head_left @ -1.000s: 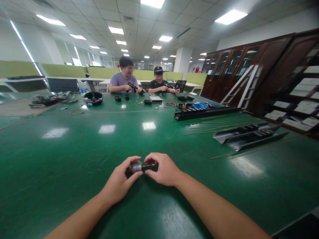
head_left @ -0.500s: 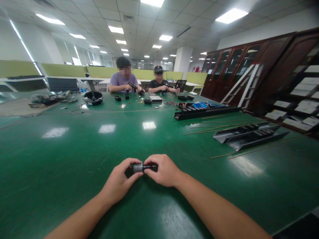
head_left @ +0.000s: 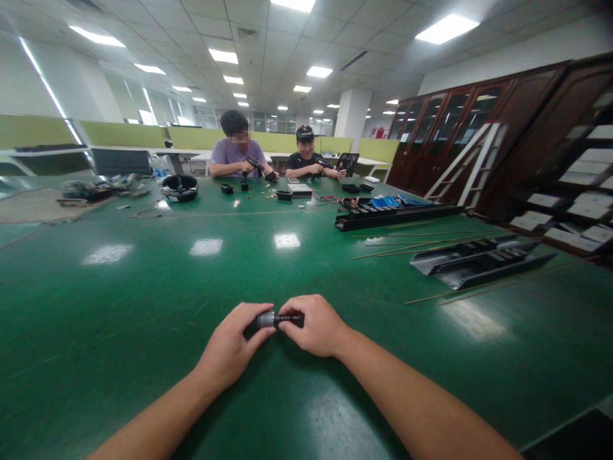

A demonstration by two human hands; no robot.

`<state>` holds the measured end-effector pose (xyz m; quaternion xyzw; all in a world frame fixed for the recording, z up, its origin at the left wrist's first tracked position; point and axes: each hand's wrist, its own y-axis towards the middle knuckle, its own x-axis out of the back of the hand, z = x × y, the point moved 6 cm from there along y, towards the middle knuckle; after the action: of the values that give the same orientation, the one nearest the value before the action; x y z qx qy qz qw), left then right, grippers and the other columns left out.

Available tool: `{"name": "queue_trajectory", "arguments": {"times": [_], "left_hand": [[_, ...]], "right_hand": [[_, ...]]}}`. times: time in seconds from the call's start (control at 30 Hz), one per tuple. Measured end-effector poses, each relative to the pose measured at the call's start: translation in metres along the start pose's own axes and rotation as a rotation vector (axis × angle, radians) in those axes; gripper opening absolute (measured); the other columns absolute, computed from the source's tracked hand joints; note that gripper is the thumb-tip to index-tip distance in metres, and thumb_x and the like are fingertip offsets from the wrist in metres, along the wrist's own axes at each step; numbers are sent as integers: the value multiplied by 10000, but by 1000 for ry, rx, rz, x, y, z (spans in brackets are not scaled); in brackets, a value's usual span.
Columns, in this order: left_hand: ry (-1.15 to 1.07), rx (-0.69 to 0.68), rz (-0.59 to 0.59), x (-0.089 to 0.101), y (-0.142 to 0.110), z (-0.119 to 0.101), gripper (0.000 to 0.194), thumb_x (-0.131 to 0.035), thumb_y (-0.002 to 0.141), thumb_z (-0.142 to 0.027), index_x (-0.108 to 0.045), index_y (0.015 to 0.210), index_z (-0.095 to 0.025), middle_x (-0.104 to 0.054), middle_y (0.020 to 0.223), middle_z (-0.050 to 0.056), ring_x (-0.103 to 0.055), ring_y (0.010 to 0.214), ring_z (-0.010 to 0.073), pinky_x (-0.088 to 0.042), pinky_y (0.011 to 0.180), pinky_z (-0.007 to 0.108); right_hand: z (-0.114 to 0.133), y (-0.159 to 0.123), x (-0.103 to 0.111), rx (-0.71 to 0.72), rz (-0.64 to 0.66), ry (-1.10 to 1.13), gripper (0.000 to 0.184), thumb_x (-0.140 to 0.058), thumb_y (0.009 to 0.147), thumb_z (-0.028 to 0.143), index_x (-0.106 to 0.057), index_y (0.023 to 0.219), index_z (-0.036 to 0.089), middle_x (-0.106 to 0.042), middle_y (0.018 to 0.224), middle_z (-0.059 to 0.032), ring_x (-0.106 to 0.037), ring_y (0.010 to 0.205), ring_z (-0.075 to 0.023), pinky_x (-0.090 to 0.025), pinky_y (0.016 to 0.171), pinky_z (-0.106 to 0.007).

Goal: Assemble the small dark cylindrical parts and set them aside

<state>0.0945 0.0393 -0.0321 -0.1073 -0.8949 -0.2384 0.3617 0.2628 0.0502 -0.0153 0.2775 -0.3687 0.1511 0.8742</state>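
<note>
Close in front of me, just above the green table (head_left: pixel 158 300), is a small silver-grey cylinder (head_left: pixel 265 319). My left hand (head_left: pixel 227 345) is closed on it from the left, thumb below and index finger above. A thin dark ridged rod (head_left: pixel 287 318) sticks out to the right of the cylinder, in line with it. From the right, my right hand (head_left: pixel 320 327) is closed round this rod, thumb and fingertips near the cylinder's end. Whether rod and cylinder are one piece I cannot tell. My palms partly hide both outer ends.
Black metal channels (head_left: pixel 483 265) and thin brass-coloured rods (head_left: pixel 402 250) lie on the right. Behind them, a long black rail (head_left: pixel 397 217) holds blue packets. Two people (head_left: pixel 238 150) sit across the table with power drills. A black headset (head_left: pixel 179 188) lies at the far left.
My right fingertips have shifted slightly, and more of the dark rod shows between them. Both hands otherwise keep nearly the same place.
</note>
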Motion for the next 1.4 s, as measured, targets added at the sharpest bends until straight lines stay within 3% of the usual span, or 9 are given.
{"name": "queue_trajectory", "arguments": {"times": [1.4], "left_hand": [[31,31,6,-1,0,-1,295,-588,920,-365,-593,1197,-262,-651,1152,42,-598,1081,218,-479,970,383]], "right_hand": [[-3,1,3,-27,10,-23,124,-710,775,273,-730,880,211,-721,782,-11,-648,713,-160,-441,666,-248]]}}
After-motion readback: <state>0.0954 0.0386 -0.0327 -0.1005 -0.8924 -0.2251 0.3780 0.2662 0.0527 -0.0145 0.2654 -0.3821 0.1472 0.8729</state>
